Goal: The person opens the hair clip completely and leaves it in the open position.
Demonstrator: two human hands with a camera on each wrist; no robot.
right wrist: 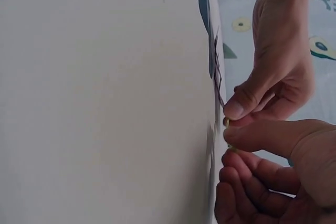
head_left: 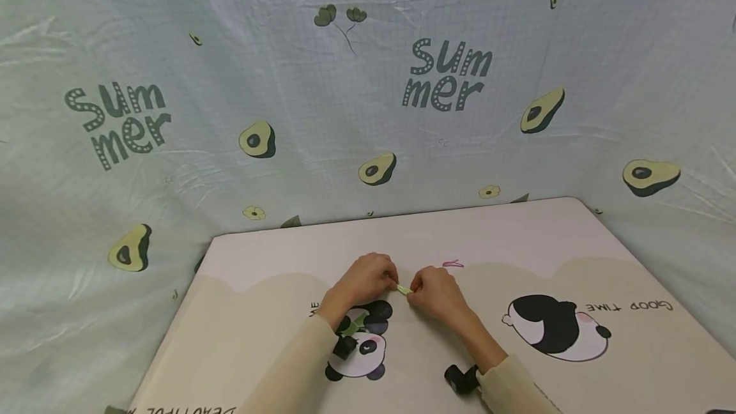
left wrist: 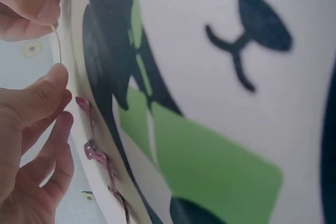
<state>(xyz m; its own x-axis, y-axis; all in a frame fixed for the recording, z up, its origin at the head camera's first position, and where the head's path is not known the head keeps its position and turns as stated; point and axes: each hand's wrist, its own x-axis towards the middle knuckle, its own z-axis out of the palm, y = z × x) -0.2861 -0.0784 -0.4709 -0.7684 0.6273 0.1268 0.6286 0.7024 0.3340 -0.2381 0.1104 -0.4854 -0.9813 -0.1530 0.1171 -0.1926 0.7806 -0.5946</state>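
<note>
A thin yellow-green strand (head_left: 404, 289) stretches between my two hands, slightly above the table. My left hand (head_left: 368, 278) pinches one end between thumb and finger. The other end is pinched by my right hand (head_left: 437, 291). Seen from the left wrist, the strand (left wrist: 58, 45) bows a little between the fingertips, with the left hand (left wrist: 34, 129) below and the right hand (left wrist: 29, 3) above. The right wrist view shows the hands close together, with the strand (right wrist: 227, 123) mostly hidden by fingers.
A small pink squiggly item (head_left: 452, 264) lies on the table behind my right hand. A dark pink strand (left wrist: 100, 155) shows in the left wrist view; I cannot tell whether it is the same. The tabletop (head_left: 431, 350) carries printed pandas. A patterned curtain (head_left: 322, 82) hangs behind.
</note>
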